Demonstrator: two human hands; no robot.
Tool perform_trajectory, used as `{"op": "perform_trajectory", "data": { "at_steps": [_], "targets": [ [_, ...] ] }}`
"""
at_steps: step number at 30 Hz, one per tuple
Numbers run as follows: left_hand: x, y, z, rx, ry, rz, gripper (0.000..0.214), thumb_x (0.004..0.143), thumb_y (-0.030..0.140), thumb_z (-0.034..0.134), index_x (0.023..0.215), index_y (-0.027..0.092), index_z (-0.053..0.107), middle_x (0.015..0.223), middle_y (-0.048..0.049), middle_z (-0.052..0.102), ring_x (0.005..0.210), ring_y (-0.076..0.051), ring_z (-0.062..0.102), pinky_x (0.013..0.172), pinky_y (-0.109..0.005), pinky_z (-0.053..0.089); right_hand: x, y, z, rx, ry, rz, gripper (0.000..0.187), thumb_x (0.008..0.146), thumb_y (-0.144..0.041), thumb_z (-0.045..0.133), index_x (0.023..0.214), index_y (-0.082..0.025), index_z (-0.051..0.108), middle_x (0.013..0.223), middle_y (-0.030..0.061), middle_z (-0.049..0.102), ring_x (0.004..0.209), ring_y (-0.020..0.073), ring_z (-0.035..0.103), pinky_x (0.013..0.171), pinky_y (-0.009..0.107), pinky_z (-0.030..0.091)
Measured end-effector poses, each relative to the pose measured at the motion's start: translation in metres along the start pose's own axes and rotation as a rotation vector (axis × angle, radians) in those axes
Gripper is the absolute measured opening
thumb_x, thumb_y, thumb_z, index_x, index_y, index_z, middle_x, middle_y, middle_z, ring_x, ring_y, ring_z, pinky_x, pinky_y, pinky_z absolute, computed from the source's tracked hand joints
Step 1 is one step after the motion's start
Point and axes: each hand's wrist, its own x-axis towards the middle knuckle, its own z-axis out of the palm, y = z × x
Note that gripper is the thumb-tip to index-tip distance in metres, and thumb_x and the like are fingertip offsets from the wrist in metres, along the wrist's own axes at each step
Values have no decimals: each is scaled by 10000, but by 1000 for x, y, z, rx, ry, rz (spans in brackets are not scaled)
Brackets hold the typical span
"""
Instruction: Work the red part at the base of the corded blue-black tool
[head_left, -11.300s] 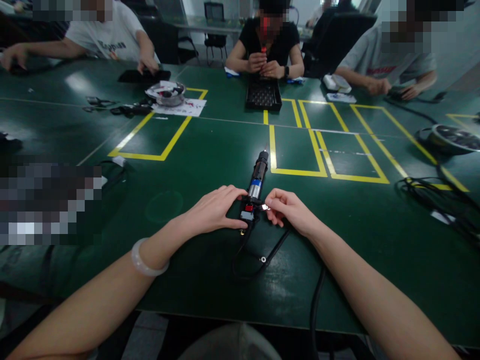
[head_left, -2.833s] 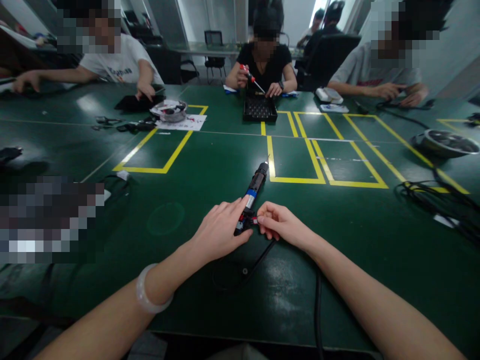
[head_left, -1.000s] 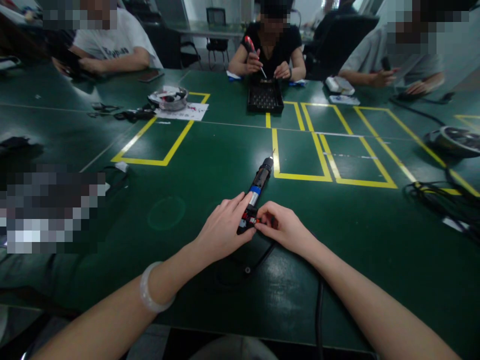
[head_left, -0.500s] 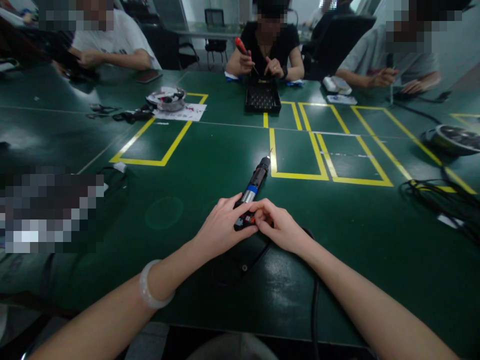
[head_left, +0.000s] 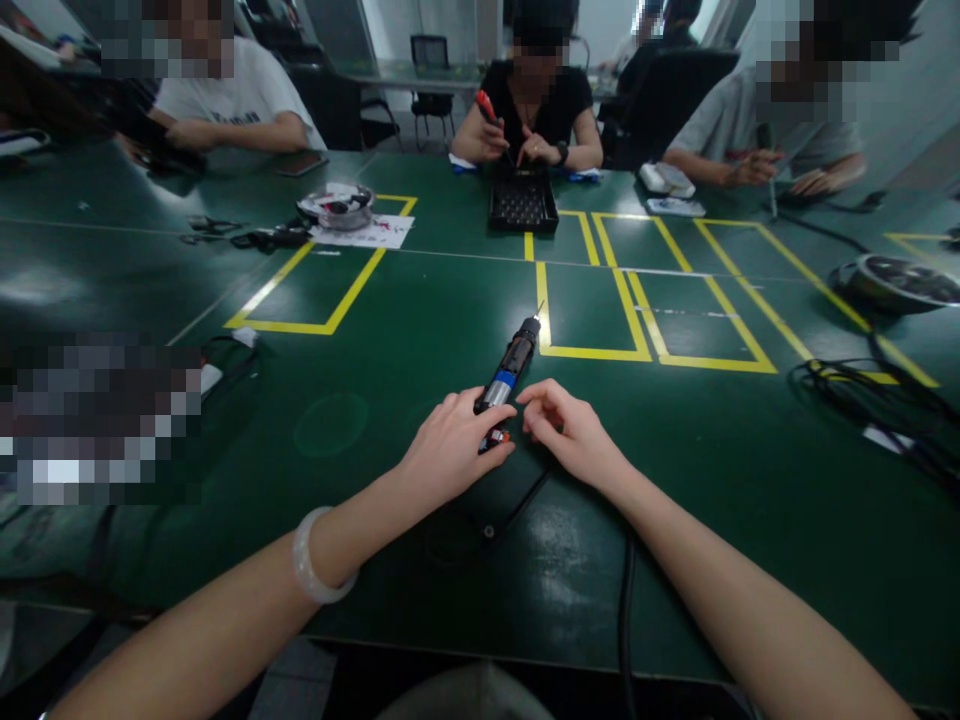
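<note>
My left hand (head_left: pixel 448 450) is closed around the rear of an electric screwdriver (head_left: pixel 517 352) with a dark body, a blue band and a silver section. Its thin bit points away from me, toward the yellow tape. Just right of the tool, my right hand (head_left: pixel 571 432) is held apart from it with loosely curled fingers and nothing visible in them. A black cable (head_left: pixel 525 503) with a plug end lies on the green table (head_left: pixel 420 370) below my hands. The tool's underside is hidden by my left hand.
Yellow tape rectangles (head_left: pixel 592 353) mark the table. Across it, a person (head_left: pixel 517 110) works over a black tray (head_left: pixel 523 205) with a red-handled screwdriver. A round container (head_left: pixel 337 207) stands at the back left, and coiled black cables (head_left: pixel 847 385) lie at the right.
My right hand has drawn back from the screwdriver's rear and moved slightly right, leaving a gap. My left hand keeps its hold. The view has shifted slightly.
</note>
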Motion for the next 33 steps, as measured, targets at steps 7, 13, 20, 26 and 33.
{"op": "perform_trajectory", "data": {
  "at_steps": [7,13,20,26,33],
  "targets": [
    [4,-9,-5,82,-5,32,373,872,393,655,1232,297,646,1325,-110,519,1112,-291,530,951,-436,480,5,17,-17,1,146,19,149,903,-189,493,1041,-195,549,711,-29,572,609,116,552,598,250,448],
    [4,-46,-12,154,-1,-5,389,888,438,609,1253,305,642,1381,-125,496,1135,-311,523,947,-449,473,8,24,-21,48,171,46,161,882,-186,489,1031,-190,552,699,-33,569,581,111,545,580,248,445],
    [8,-121,-30,214,-7,-193,480,882,518,556,1302,298,628,1384,-131,508,1191,-338,507,997,-455,421,7,24,-18,27,140,54,144,903,-212,487,1028,-189,556,703,-31,576,579,107,552,587,246,445],
    [16,-192,-48,289,-40,-291,505,897,524,555,1327,263,610,1309,-123,563,1108,-294,552,979,-395,412,6,22,-15,2,103,58,139,898,-198,486,1016,-188,559,715,-29,581,597,108,556,598,243,444],
    [22,-259,-73,319,-29,-418,525,930,474,577,1363,178,585,1288,-92,593,1035,-217,530,937,-321,421,6,22,-14,-25,78,62,143,888,-177,484,1005,-193,563,716,-28,590,610,113,561,619,248,449]
  ]
}}
